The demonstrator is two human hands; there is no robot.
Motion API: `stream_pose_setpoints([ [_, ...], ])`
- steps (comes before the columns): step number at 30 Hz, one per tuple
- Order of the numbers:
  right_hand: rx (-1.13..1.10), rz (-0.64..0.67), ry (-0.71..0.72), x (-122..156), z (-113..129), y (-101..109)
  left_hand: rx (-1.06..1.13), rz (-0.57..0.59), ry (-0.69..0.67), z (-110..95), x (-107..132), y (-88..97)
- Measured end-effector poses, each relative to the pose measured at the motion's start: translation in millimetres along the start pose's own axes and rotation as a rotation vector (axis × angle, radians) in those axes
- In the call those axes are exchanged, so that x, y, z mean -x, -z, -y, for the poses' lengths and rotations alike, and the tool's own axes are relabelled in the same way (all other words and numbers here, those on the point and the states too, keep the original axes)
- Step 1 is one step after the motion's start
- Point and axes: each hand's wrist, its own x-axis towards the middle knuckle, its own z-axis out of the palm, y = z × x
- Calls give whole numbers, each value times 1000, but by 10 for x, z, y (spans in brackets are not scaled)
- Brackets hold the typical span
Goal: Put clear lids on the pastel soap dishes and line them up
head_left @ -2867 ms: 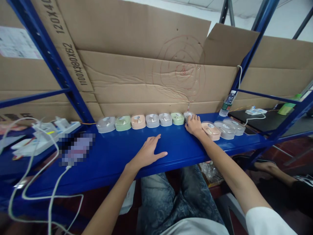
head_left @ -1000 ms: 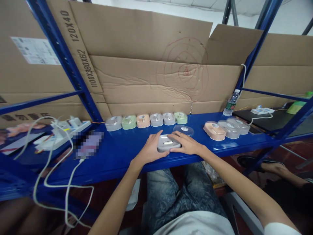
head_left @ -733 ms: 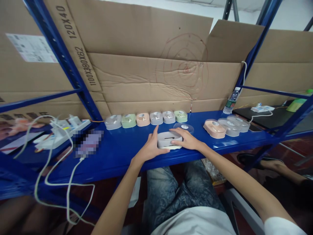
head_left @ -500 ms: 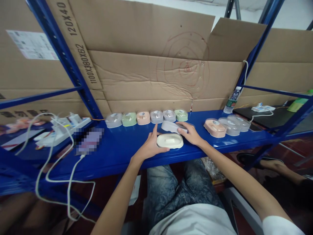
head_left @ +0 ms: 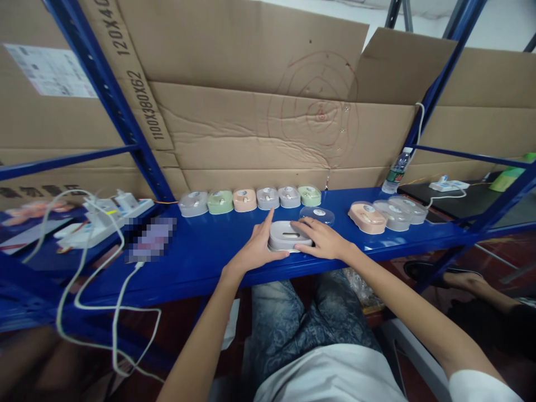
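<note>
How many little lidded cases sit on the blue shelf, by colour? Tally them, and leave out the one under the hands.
Grey or clear-looking cases: 5
Green cases: 2
Peach cases: 2
Total: 9
A loose clear lid lies apart from them, not counted.

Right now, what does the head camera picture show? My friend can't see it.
Two bare hands, left hand and right hand, press on a grey case on a blue shelf. A clear lid lies just behind it.
</note>
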Motion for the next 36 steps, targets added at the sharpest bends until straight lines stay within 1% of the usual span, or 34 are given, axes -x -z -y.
stream_pose_setpoints([
  [5, 28, 22, 12, -4, 7, 23, 5, 13, -3, -4, 4, 14],
  [10, -73, 74, -18, -18, 2, 39, -13, 11, 17, 9, 1, 10],
  [14, -142, 73, -32, -9, 6, 32, -37, 4, -52, 10, 0, 14],
  [18, -135, 102, -46, -10, 11, 51, -96, -4, -138, 32, -6, 20],
  [23, -91, 127, -49, -16, 33, 62, -247, 4, -127, 92, -8, 12],
  [27, -112, 140, -59, 3, 30, 93, -250, 32, -129, 95, -2, 8],
  [29, -138, 98, -72, 13, -33, 130, -226, 35, -124, 83, 1, 8],
  [31, -129, 4, -121, 19, -157, 165, -188, 17, -122, 72, 6, 9],
  [33, -66, -87, -197, 31, -329, 175, -143, -18, -120, 67, 12, 12],
  [34, -24, -101, -230, 42, -421, 167, -122, -33, -115, 68, 15, 14],
  [36, 46, -65, -265, 78, -589, 129, -88, -50, -98, 72, 18, 17],
])
